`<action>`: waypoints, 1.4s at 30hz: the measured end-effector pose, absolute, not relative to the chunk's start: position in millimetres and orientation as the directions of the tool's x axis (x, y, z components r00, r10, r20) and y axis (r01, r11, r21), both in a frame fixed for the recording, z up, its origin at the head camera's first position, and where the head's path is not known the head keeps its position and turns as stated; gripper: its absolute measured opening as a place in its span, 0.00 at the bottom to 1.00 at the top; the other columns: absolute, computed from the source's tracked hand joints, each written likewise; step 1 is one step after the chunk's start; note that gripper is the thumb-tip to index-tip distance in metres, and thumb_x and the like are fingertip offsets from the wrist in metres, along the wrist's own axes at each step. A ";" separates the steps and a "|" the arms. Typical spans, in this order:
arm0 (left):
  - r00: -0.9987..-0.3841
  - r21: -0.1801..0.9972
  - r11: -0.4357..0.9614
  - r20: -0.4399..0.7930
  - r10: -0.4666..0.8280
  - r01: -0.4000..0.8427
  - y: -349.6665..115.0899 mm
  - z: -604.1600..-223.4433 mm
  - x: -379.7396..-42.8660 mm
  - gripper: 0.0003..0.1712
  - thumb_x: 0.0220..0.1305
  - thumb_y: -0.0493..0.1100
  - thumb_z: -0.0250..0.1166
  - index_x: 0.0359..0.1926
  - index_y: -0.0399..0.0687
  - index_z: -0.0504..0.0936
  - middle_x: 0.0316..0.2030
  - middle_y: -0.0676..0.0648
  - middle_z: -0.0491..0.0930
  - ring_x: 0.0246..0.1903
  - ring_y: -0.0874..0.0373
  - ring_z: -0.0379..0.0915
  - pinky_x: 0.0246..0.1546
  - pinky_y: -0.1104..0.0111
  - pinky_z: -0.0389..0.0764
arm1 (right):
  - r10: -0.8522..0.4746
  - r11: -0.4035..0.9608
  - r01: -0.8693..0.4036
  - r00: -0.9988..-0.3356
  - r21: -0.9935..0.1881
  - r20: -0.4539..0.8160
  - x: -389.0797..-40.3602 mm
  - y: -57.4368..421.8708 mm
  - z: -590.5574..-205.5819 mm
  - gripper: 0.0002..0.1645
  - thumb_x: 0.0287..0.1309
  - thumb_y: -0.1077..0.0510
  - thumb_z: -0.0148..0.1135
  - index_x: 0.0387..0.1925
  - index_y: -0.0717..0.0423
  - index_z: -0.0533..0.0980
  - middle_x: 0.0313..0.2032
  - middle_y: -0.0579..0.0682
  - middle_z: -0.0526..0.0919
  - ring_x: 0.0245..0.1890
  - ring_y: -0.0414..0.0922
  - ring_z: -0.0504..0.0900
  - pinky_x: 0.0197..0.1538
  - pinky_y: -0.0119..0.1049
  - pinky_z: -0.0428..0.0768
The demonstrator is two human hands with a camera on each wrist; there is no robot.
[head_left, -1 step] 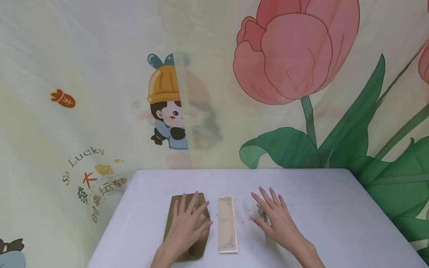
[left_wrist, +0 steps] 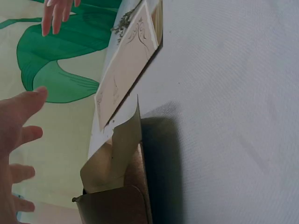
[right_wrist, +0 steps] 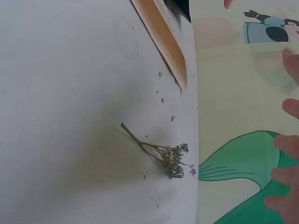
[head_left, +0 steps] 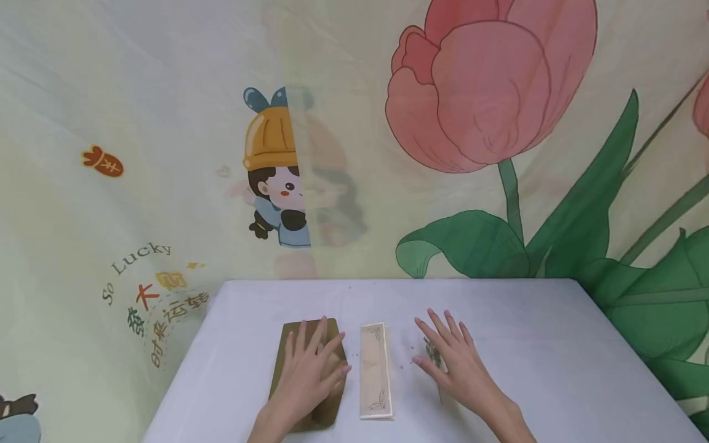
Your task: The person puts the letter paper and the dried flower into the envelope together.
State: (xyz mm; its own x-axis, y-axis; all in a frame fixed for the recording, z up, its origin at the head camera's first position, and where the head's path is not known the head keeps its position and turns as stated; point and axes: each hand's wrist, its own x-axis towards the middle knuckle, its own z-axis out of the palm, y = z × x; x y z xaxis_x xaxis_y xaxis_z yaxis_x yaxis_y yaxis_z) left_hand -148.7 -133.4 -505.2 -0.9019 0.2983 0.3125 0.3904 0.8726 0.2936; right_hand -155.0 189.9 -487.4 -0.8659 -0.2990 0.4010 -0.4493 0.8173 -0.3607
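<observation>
A gold-brown cardboard box (head_left: 331, 411) lies on the table at the left, with flaps raised at its end (left_wrist: 107, 172) in the left wrist view. My left hand (head_left: 310, 371), fingers spread, hovers above it without gripping. To the box's right lies a long cream folded card (head_left: 373, 372) with scroll patterns at its ends. My right hand (head_left: 461, 368) hangs over a small dried flower sprig (right_wrist: 173, 161), fingers apart and holding nothing. From the head view that hand partly hides the sprig; the right wrist view shows it whole, with a bare stem and a clustered head.
Tiny dried crumbs (right_wrist: 173, 118) are scattered between the card and the sprig. A white cloth (head_left: 526, 344) covers the table. Behind its far edge hangs a printed curtain (head_left: 354, 154) with a large tulip and a cartoon figure.
</observation>
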 end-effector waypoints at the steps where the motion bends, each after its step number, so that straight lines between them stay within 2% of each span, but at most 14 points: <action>1: -0.909 0.302 0.875 0.299 0.290 0.378 -133.7 -505.6 -148.2 0.39 0.64 0.65 0.67 0.72 0.59 0.72 0.78 0.35 0.56 0.75 0.23 0.46 0.68 0.28 0.52 | -0.296 0.818 -0.447 -0.867 -0.363 0.400 -154.6 189.9 -488.3 0.44 0.59 0.42 0.73 0.75 0.42 0.67 0.76 0.59 0.64 0.76 0.70 0.57 0.70 0.74 0.56; 5: -0.946 0.294 0.912 0.237 0.220 0.286 -136.4 -507.7 -146.2 0.43 0.62 0.66 0.70 0.73 0.55 0.71 0.74 0.28 0.60 0.70 0.21 0.56 0.63 0.29 0.63 | -0.283 0.815 -0.433 -0.877 -0.385 0.388 -153.5 189.4 -491.0 0.43 0.59 0.42 0.72 0.74 0.45 0.68 0.76 0.62 0.64 0.77 0.69 0.56 0.70 0.72 0.56; 9: -0.987 0.259 0.959 0.135 0.083 0.116 -142.8 -509.9 -142.2 0.46 0.62 0.66 0.69 0.71 0.44 0.71 0.65 0.21 0.67 0.54 0.25 0.71 0.46 0.36 0.78 | -0.275 0.807 -0.432 -0.878 -0.402 0.391 -154.0 186.1 -493.7 0.42 0.60 0.41 0.72 0.71 0.48 0.71 0.75 0.64 0.65 0.76 0.69 0.57 0.71 0.72 0.57; 12: -0.999 0.266 0.964 0.041 -0.001 0.010 -147.7 -512.0 -138.1 0.45 0.65 0.65 0.67 0.71 0.39 0.70 0.54 0.21 0.71 0.41 0.34 0.73 0.33 0.46 0.79 | -0.277 0.807 -0.439 -0.872 -0.395 0.405 -153.8 182.9 -497.9 0.41 0.59 0.42 0.73 0.69 0.51 0.73 0.73 0.64 0.67 0.75 0.69 0.60 0.70 0.71 0.59; 16: -0.998 0.318 0.947 -0.032 -0.047 -0.055 -149.1 -514.5 -135.1 0.42 0.70 0.59 0.64 0.72 0.36 0.67 0.43 0.26 0.71 0.33 0.42 0.68 0.26 0.54 0.73 | -0.276 0.808 -0.443 -0.867 -0.389 0.415 -151.6 182.6 -502.1 0.39 0.58 0.42 0.74 0.67 0.54 0.74 0.72 0.64 0.69 0.73 0.69 0.64 0.68 0.70 0.65; 20: -0.998 0.330 0.942 -0.022 -0.052 -0.057 -148.9 -516.0 -134.2 0.38 0.72 0.56 0.63 0.71 0.35 0.68 0.41 0.28 0.71 0.35 0.43 0.68 0.25 0.57 0.72 | -0.282 0.798 -0.447 -0.869 -0.403 0.407 -148.8 182.8 -504.7 0.39 0.59 0.42 0.74 0.66 0.54 0.74 0.72 0.62 0.69 0.72 0.67 0.67 0.64 0.67 0.71; 26: -0.999 0.307 0.952 0.043 -0.027 -0.013 -146.0 -514.8 -139.2 0.35 0.69 0.54 0.66 0.67 0.34 0.73 0.42 0.26 0.73 0.39 0.39 0.70 0.28 0.55 0.75 | -0.308 0.757 -0.469 -0.870 -0.455 0.384 -149.4 178.0 -502.6 0.38 0.61 0.44 0.73 0.69 0.51 0.73 0.73 0.60 0.69 0.70 0.60 0.71 0.60 0.58 0.79; 33: -0.999 0.290 0.957 0.007 -0.037 -0.034 -146.1 -514.5 -141.9 0.38 0.65 0.55 0.70 0.68 0.37 0.73 0.40 0.27 0.73 0.36 0.43 0.68 0.21 0.63 0.70 | -0.336 0.732 -0.497 -0.859 -0.467 0.387 -150.8 169.6 -501.5 0.36 0.62 0.47 0.73 0.68 0.51 0.73 0.71 0.60 0.71 0.69 0.60 0.73 0.60 0.57 0.79; 42: -0.999 0.271 0.962 0.026 -0.024 -0.016 -147.8 -512.1 -138.8 0.37 0.66 0.56 0.69 0.67 0.38 0.75 0.41 0.26 0.75 0.36 0.41 0.69 0.21 0.63 0.71 | -0.351 0.724 -0.484 -0.872 -0.492 0.341 -148.2 161.1 -501.7 0.33 0.64 0.46 0.70 0.67 0.48 0.74 0.72 0.57 0.70 0.70 0.59 0.72 0.61 0.58 0.78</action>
